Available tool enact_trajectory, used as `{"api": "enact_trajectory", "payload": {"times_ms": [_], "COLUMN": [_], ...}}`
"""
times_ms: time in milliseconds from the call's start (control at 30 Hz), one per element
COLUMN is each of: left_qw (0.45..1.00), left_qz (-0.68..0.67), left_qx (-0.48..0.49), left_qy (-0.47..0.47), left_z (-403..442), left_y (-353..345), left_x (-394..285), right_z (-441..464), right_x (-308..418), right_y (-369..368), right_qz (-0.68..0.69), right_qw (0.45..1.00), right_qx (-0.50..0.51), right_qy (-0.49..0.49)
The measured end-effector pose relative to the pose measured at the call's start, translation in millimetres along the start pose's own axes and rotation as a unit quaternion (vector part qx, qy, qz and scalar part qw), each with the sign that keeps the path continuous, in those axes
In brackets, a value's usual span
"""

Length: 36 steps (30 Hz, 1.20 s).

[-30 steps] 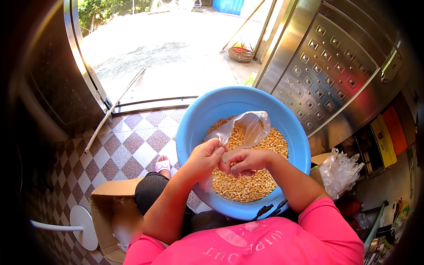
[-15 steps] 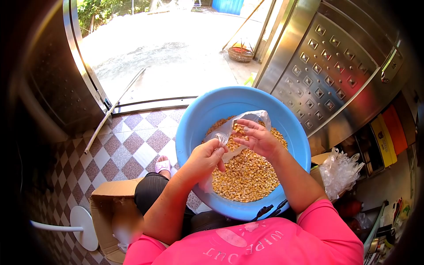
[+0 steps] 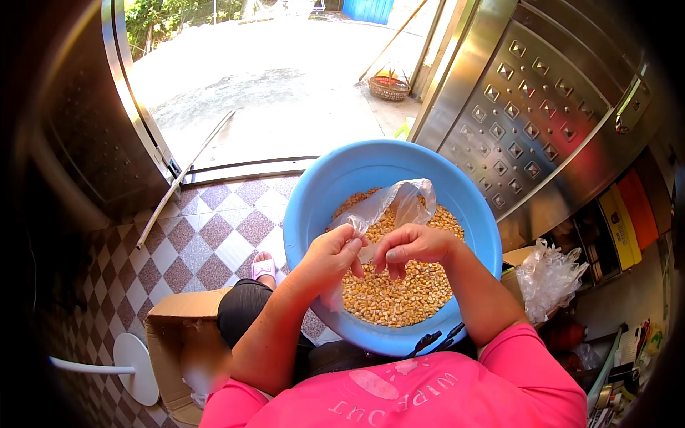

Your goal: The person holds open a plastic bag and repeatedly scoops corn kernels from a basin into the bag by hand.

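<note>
My left hand [image 3: 334, 253] is closed, pinching the gathered edge of a clear plastic bag [image 3: 382, 203]. The bag spreads over the far part of a blue plastic tub [image 3: 307, 192], its rim standing up beyond my hands. Loose yellow corn kernels [image 3: 392, 296] lie across the tub's bottom. Just right of my left hand, my right hand [image 3: 417, 246] hangs over the corn, back upward and fingers curled down. Its palm is hidden, so anything inside cannot be made out.
A cardboard box [image 3: 171, 357] sits at my left beside a white round base [image 3: 135, 367]. A long pole [image 3: 182, 175] leans across the doorway sill. Crumpled plastic bags [image 3: 549, 278] lie at right, near the metal door [image 3: 521, 121]. Outside stands a wicker basket [image 3: 389, 87].
My right hand has turned from palm up, with kernels in it, to palm down. It has drawn back toward me from the bag's opening. My left hand stays on the bag.
</note>
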State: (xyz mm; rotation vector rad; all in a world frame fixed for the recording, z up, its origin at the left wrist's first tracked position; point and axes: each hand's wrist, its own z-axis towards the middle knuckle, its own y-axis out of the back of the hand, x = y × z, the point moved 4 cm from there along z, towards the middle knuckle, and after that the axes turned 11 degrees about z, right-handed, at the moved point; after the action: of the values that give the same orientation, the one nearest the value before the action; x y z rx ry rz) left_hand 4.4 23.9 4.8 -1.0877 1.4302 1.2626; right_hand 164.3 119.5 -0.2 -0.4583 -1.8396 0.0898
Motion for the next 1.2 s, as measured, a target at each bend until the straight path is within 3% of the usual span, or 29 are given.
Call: {"api": "enact_trajectory", "payload": {"times_ms": [67,100,167,233,300,567,667,767,833,867,967,1033,1100,1200], "left_qw": [1.000,1.000,1.000,1.000,1.000,1.000,1.000,1.000,1.000,1.000,1.000,1.000,1.000,1.000], "left_qz": [-0.003,-0.002,0.001,-0.015,-0.011,0.006,0.009,0.012,0.011,0.011,0.004,-0.006,-0.007,-0.002], "left_qx": [0.000,0.001,0.002,0.007,0.008,0.006,0.007,0.006,0.006,0.006,0.006,0.005,0.002,-0.001], "left_qy": [0.001,-0.002,-0.005,0.003,0.004,0.003,0.002,0.001,0.002,0.001,-0.001,-0.012,-0.016,-0.015], "left_z": [0.1,0.4,0.5,-1.4,-2.0,-1.9,-1.8,-1.8,-1.8,-1.8,-1.5,0.0,1.3,0.6], "left_y": [-0.1,-0.3,-0.7,-0.4,0.1,0.7,0.7,0.3,0.3,0.3,0.4,0.3,-0.4,-0.6], "left_x": [0.5,1.3,0.3,-2.6,-3.7,-2.1,-1.5,-2.3,-1.6,-1.7,-1.6,1.5,3.7,1.0], "right_z": [1.7,8.3,17.3,27.0,33.4,50.0,48.9,42.5,34.2,31.2,23.7,18.1,12.0,5.4], "right_x": [-6.8,-11.4,-34.3,-59.0,-53.4,-89.1,-93.7,-92.6,-72.2,-63.3,-41.3,-28.0,-17.3,-5.6], "right_y": [-18.1,-24.1,-27.7,-21.3,-32.1,-46.5,-42.9,-40.1,-40.4,-41.5,-35.4,-29.5,-22.9,-4.6], "right_qz": [-0.050,-0.050,-0.265,-0.341,-0.508,-0.499,-0.545,-0.522,-0.418,-0.418,-0.332,-0.198,-0.175,0.093], "right_qw": [0.990,0.990,0.945,0.928,0.851,0.857,0.811,0.812,0.864,0.864,0.911,0.961,0.971,0.994], "right_qx": [0.069,0.069,0.037,0.034,0.007,0.074,0.100,0.136,0.081,0.081,0.040,0.043,0.039,-0.017], "right_qy": [-0.116,-0.115,-0.189,-0.148,-0.136,-0.107,-0.187,-0.223,-0.269,-0.270,-0.242,-0.187,-0.157,-0.054]}}
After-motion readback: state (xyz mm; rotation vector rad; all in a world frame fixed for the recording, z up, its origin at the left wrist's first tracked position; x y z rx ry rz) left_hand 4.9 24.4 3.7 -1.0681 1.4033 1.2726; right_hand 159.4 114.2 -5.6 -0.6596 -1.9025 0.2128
